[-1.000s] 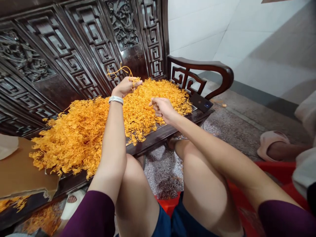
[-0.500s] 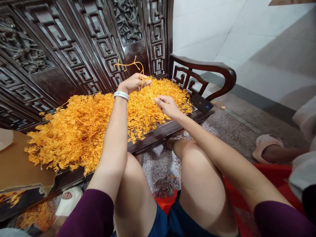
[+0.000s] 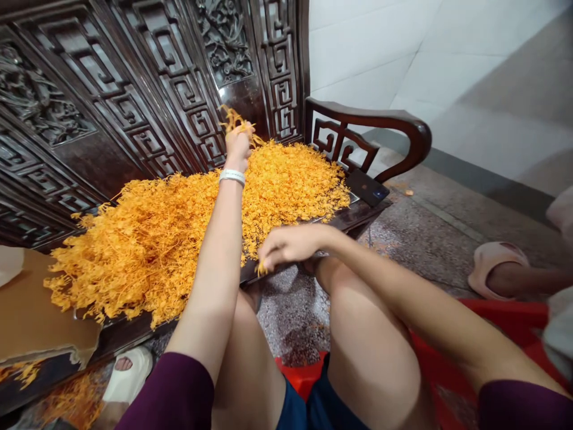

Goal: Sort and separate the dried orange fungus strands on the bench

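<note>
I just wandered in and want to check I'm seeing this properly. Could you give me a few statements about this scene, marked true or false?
1. The left hand holds orange strands. True.
2. The left hand is lower in the picture than the right hand. False: the right hand is lower.
3. The armrest is dark. True.
4. The phone lies on the floor. False: the phone lies on the bench.
5. The pile is orange. True.
</note>
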The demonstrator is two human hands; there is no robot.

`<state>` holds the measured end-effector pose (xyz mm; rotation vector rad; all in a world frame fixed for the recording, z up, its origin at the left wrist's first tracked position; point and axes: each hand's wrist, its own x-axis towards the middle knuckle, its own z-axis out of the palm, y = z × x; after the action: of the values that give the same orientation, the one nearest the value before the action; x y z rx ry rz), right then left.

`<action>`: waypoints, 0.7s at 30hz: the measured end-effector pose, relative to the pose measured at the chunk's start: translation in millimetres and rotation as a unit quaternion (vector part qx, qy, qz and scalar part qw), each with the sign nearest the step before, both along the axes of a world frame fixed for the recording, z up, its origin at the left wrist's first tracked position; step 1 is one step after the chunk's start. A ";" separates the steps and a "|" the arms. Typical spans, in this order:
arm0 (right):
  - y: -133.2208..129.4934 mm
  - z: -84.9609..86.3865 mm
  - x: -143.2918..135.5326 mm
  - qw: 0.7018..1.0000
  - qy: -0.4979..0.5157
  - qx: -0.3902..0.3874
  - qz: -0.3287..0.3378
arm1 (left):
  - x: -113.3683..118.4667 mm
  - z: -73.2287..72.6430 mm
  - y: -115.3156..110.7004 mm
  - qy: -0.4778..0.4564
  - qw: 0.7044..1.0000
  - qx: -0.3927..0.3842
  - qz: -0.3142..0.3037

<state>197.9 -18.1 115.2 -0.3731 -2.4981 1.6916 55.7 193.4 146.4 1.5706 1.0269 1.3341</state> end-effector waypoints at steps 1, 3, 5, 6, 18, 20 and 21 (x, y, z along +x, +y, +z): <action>-3.2 -2.3 -5.6 0.997 -0.036 -0.029 0.063 | -2.0 -2.7 1.8 -0.015 1.000 -0.017 0.008; -1.2 -7.6 -12.7 0.995 -0.039 -0.052 0.075 | -6.6 -8.0 1.8 -0.038 0.998 -0.042 0.008; 9.7 -13.5 -11.9 0.995 0.036 -0.050 -0.074 | -11.7 -10.0 -1.6 -0.048 0.997 -0.050 -0.014; 16.6 -16.8 -9.1 0.977 0.082 -0.048 -0.192 | -14.4 -9.2 -4.0 -0.054 0.997 -0.047 -0.023; 40.5 -35.1 10.4 0.822 0.166 -0.055 -0.541 | -38.6 13.9 -33.6 0.014 0.972 -0.062 -0.224; 43.5 -33.7 11.6 0.813 0.184 -0.013 -0.553 | -40.4 10.6 -32.9 0.034 0.959 -0.066 -0.274; 45.4 -34.2 12.5 0.812 0.184 0.011 -0.554 | -41.1 9.2 -32.5 0.049 0.952 -0.070 -0.295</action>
<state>210.4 27.3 81.0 -1.0906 -1.4377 1.0545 14.6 161.0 155.6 1.6696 0.6117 0.7630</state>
